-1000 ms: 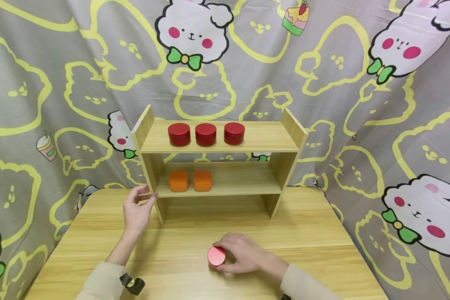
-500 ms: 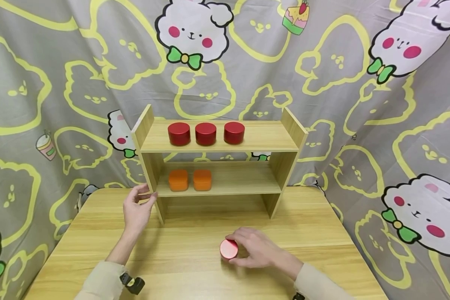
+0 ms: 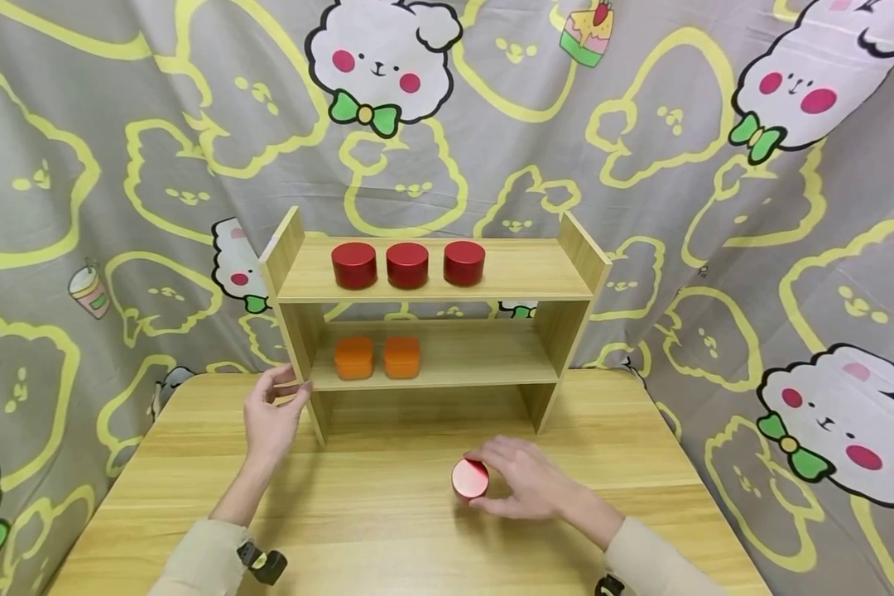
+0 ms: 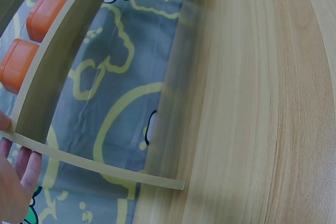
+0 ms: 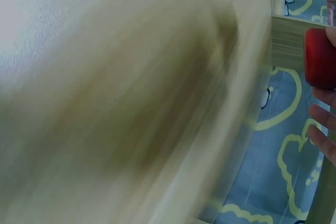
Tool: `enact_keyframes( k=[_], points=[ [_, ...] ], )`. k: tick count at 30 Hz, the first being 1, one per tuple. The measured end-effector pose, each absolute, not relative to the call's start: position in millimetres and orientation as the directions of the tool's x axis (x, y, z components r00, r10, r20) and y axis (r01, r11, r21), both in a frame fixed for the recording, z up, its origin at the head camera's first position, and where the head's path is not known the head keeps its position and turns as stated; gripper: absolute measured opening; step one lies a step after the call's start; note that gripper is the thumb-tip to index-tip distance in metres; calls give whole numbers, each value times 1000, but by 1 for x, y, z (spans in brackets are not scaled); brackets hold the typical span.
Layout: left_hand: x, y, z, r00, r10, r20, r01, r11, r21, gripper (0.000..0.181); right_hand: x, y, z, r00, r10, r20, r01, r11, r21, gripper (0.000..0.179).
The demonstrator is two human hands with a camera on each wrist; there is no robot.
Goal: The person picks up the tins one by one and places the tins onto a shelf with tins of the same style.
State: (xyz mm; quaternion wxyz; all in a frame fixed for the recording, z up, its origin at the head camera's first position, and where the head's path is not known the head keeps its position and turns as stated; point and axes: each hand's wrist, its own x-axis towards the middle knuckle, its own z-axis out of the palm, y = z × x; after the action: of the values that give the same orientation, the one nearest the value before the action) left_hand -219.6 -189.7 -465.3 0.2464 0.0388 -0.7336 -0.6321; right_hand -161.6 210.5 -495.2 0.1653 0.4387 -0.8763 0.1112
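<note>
My right hand (image 3: pixel 527 480) grips a small round red tin (image 3: pixel 470 480) between thumb and fingers, above the table in front of the shelf. In the right wrist view the red tin (image 5: pixel 319 59) is partly cut off at the right edge. At the shelf's left side, my left hand (image 3: pixel 271 418) pinches the edge of the upright panel of the wooden shelf (image 3: pixel 432 382); the left wrist view has the thumb on one side of the panel and fingers (image 4: pixel 30 169) on the other.
Three red tins (image 3: pixel 407 265) stand in a row on the top board. Two orange rounded-square boxes (image 3: pixel 402 358) sit at the left of the middle board. A wooden table (image 3: pixel 358 513) bears the shelf, with a patterned curtain (image 3: pixel 663 190) behind and beside it.
The right hand has carried the red tin to the right and toward the shelf. My left hand has kept its hold on the side panel.
</note>
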Motion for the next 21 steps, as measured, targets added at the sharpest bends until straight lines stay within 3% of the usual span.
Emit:
enact_keyframes(
  k=[21],
  points=[
    [-221, -190, -467, -879, -372, 297, 240, 194, 951, 36, -169, 234, -448, -521, -655, 548, -776, 630, 16, 58]
  ],
)
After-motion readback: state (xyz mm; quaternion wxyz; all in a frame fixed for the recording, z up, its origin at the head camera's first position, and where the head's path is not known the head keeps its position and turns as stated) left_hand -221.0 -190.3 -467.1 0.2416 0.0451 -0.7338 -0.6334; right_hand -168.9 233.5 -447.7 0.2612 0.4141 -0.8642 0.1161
